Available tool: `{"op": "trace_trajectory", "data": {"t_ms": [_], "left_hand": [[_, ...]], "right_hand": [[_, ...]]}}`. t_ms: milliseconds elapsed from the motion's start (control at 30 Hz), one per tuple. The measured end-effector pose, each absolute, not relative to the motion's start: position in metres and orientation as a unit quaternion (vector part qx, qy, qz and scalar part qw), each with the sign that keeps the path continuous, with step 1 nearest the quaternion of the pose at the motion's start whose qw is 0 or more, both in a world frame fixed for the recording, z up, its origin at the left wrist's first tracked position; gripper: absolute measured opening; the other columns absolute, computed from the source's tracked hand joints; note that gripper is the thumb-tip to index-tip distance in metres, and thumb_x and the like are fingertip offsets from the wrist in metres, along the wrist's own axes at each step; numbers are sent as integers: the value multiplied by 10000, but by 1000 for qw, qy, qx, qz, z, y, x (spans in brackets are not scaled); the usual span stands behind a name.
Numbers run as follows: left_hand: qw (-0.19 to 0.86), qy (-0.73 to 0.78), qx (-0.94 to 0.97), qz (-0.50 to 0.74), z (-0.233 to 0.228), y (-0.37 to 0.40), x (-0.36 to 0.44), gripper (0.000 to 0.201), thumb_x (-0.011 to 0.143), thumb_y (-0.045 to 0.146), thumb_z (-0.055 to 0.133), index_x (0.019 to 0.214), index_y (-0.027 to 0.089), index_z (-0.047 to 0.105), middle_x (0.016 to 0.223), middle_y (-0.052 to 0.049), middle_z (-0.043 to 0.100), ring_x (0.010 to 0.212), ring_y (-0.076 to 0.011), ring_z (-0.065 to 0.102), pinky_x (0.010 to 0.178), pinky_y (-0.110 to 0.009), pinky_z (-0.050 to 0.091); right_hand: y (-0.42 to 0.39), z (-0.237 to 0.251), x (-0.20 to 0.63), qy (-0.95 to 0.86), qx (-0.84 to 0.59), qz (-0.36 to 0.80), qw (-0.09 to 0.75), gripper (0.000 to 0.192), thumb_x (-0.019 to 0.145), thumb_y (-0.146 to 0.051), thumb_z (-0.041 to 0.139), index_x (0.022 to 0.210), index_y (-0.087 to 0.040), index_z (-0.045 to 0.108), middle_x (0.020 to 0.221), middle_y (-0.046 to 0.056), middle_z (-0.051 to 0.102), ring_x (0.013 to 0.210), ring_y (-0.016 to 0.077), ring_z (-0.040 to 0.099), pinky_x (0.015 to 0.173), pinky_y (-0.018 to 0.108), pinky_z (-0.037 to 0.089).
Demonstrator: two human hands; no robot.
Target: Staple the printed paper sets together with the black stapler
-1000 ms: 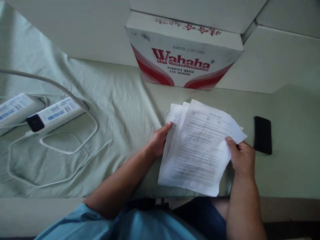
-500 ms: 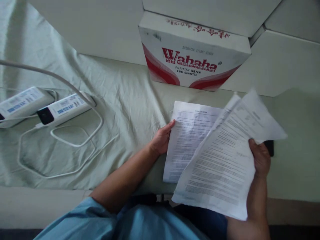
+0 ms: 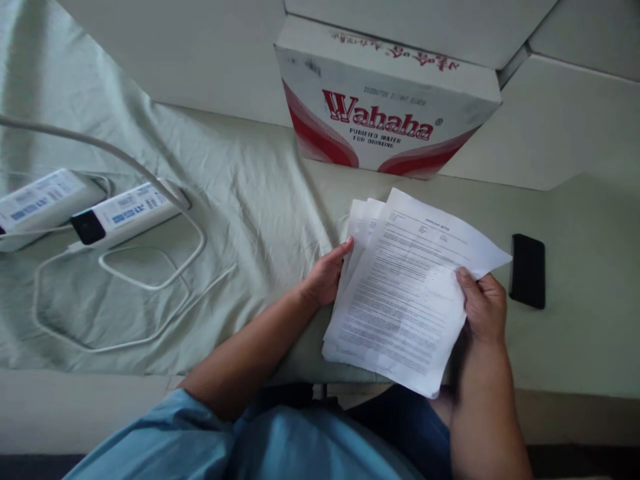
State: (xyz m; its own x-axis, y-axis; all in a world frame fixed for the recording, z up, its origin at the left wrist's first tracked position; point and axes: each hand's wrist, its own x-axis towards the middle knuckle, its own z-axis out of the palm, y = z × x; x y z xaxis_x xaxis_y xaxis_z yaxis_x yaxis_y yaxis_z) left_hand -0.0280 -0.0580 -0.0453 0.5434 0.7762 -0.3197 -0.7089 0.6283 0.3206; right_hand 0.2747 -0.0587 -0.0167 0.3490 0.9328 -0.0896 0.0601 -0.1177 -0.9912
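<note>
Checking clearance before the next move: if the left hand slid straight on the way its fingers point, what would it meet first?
The left hand points up and right, already touching the edge of the printed sheets. Past them, probably the Wahaha water carton, though depth is unclear.

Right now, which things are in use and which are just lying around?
In use:
papers, held by left hand and right hand

Lying about:
phone, right of the papers
Wahaha box, behind them
two power strips with cables, far left
sheet underneath
</note>
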Motion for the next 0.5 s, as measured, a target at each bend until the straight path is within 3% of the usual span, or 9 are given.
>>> {"op": "trace_trajectory", "data": {"t_ms": [300, 500], "left_hand": [[867, 235, 118, 424, -46, -61, -27, 618, 906, 577, 775, 1304, 104, 767, 1058, -164, 857, 1149, -394, 801, 1024, -464, 627], [850, 263, 146, 432, -41, -59, -27, 474, 834, 454, 846, 1127, 83, 810, 1036, -174, 856, 1062, -384, 820, 891, -407, 660]], "right_hand": [[-59, -14, 272, -439, -610, 398, 526, 434, 798, -511, 928, 1113, -219, 869, 1054, 84, 869, 1024, 287, 817, 1001, 480, 633], [-58, -14, 271, -445, -611, 394, 523, 431, 801, -509, 925, 1116, -221, 867, 1078, 81, 868, 1062, 289, 807, 1043, 490, 613]]}}
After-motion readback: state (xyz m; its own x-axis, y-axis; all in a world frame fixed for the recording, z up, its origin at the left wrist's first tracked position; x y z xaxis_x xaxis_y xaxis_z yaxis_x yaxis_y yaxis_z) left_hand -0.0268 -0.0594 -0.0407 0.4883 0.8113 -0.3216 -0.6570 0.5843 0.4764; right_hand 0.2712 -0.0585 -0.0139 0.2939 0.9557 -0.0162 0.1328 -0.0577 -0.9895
